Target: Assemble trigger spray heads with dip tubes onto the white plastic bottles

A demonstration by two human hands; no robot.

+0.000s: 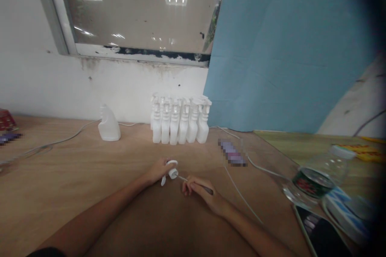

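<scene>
My left hand (159,170) is closed around a white trigger spray head (173,173), its lever hanging down and its round collar turned to the right. In my right hand (200,190) is a slim tool with a thin pale shaft and a dark handle (208,189); its exact kind is too small to tell. The shaft's tip meets the spray head's collar; whether it goes inside is unclear. Beyond the hands, several white spray bottles (174,124) with trigger heads stand upright in a tight group. Left of them stands a white bottle (109,126) without a head.
A clear plastic bottle (319,176), a phone (322,229) and a blue-and-white packet (346,213) lie at the right. Pale cables (265,171) cross the brown tabletop (60,192). A blurred purple item (232,152) lies right of the bottles. Behind are a wall and blue sheet (271,48).
</scene>
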